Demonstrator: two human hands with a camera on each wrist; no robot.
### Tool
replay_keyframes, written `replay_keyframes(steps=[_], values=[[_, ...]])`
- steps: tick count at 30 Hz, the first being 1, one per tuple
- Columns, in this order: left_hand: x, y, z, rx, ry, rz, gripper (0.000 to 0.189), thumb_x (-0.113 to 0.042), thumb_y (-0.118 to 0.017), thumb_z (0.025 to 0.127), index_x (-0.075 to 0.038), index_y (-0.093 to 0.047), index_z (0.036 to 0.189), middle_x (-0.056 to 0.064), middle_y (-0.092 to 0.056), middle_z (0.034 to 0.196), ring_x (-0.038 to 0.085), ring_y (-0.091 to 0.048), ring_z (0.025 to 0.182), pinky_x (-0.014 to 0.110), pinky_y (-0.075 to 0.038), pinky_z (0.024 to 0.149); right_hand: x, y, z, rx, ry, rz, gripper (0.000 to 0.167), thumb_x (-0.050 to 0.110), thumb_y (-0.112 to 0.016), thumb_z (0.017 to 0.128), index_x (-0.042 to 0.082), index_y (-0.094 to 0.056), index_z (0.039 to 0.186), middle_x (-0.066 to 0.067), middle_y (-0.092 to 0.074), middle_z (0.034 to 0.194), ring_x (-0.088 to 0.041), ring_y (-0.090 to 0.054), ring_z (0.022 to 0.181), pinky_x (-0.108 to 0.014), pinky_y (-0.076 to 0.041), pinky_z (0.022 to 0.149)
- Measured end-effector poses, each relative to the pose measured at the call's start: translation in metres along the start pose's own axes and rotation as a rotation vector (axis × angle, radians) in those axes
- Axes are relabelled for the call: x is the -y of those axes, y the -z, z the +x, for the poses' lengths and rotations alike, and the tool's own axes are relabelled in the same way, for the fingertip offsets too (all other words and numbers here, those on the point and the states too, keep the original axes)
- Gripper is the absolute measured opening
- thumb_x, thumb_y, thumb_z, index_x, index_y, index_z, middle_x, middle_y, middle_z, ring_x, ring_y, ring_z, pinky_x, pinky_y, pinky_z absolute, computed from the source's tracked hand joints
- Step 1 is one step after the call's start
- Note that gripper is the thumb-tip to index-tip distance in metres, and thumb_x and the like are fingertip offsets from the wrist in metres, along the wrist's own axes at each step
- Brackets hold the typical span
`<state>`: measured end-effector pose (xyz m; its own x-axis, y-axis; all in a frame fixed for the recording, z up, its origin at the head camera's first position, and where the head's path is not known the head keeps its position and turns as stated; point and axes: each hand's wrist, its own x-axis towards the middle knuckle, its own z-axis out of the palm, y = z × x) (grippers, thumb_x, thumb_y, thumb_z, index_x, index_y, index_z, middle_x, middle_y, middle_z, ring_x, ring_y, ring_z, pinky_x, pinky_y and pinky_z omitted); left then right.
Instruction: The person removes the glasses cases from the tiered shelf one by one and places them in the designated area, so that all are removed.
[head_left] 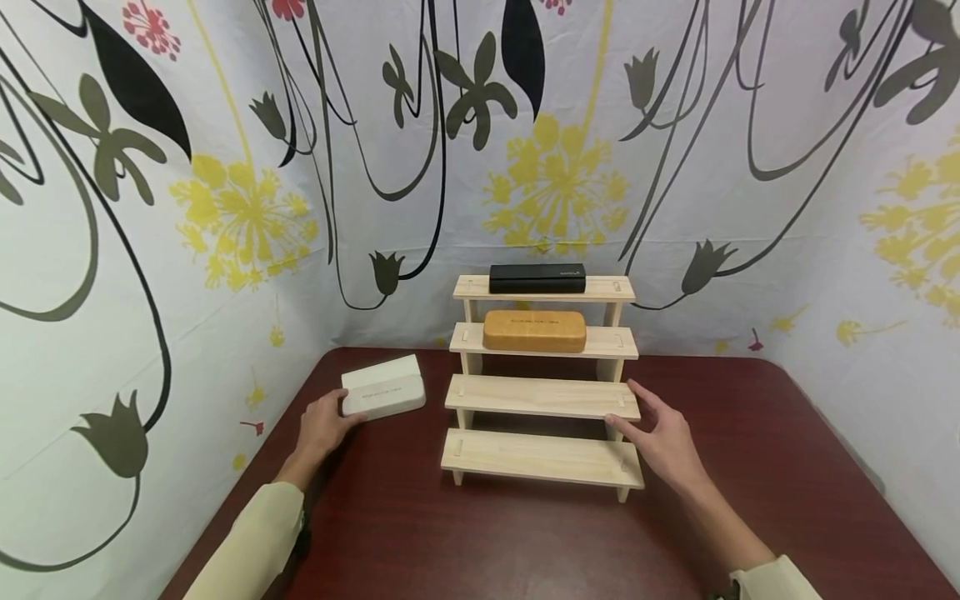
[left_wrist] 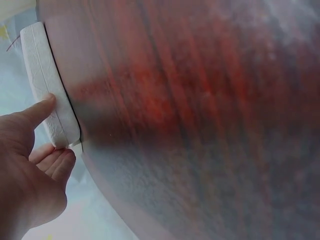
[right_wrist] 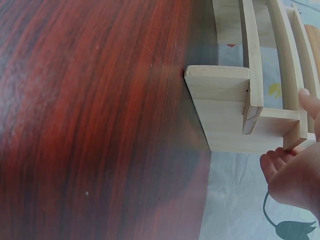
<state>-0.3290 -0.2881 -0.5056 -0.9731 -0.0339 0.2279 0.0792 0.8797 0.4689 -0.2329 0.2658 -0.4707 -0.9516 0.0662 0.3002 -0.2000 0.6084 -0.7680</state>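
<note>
At the left of the head view, my left hand (head_left: 321, 427) grips the near left end of a white glasses case (head_left: 384, 393), which lies tilted on the table. In the left wrist view the thumb presses the side of the case (left_wrist: 46, 75), with the other fingers curled at its end. My right hand (head_left: 666, 440) pinches the right end of the second-lowest step of a pale wooden display rack (head_left: 540, 455). The right wrist view shows the thumb on the step's top and fingers beneath. A tan glasses case (head_left: 534, 332) rests on the second step from the top.
On the rack's top step sits a black case (head_left: 537, 279). The dark red-brown table (head_left: 480, 542) extends around the rack, and a flower-printed cloth (head_left: 420, 217) hangs behind and along both sides.
</note>
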Motion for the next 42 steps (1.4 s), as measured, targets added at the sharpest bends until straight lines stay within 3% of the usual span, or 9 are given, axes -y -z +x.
replay_keyframes(steps=[7,18,29,42], values=[[0.0,0.002,0.005,0.012,0.005,0.017,0.069,-0.022,-0.086,0.092,0.012,-0.055,0.145,0.034,-0.06,0.14,0.05,-0.06,0.126,0.065,-0.047,0.104,0.0,0.001,0.0,0.002,-0.003,0.004,0.084,0.038,-0.082,0.096,0.003,-0.042,0.162,-0.029,-0.057,0.148,-0.038,-0.066,0.125,-0.015,-0.05,0.083],[0.004,0.004,0.016,0.038,0.001,0.051,0.065,-0.022,-0.085,0.093,0.011,-0.058,0.142,0.033,-0.061,0.139,0.051,-0.06,0.126,0.064,-0.048,0.104,-0.001,0.0,0.0,0.011,-0.002,0.031,0.085,0.036,-0.082,0.096,0.002,-0.041,0.162,-0.03,-0.057,0.148,-0.037,-0.071,0.116,-0.018,-0.054,0.079],[0.006,0.006,0.026,0.082,-0.042,0.095,0.062,-0.018,-0.084,0.093,0.009,-0.059,0.143,0.032,-0.062,0.139,0.05,-0.06,0.127,0.063,-0.048,0.105,-0.002,0.0,0.0,0.007,-0.004,0.052,0.085,0.034,-0.083,0.096,0.002,-0.041,0.162,-0.029,-0.058,0.147,-0.036,-0.074,0.111,-0.017,-0.054,0.077],[0.008,0.007,0.032,0.077,-0.043,0.117,0.061,-0.017,-0.084,0.094,0.008,-0.059,0.143,0.033,-0.061,0.139,0.052,-0.06,0.126,0.064,-0.048,0.105,0.0,0.0,0.0,0.008,-0.008,0.055,0.084,0.034,-0.083,0.096,0.002,-0.042,0.162,-0.029,-0.058,0.147,-0.035,-0.074,0.111,-0.017,-0.054,0.077]])
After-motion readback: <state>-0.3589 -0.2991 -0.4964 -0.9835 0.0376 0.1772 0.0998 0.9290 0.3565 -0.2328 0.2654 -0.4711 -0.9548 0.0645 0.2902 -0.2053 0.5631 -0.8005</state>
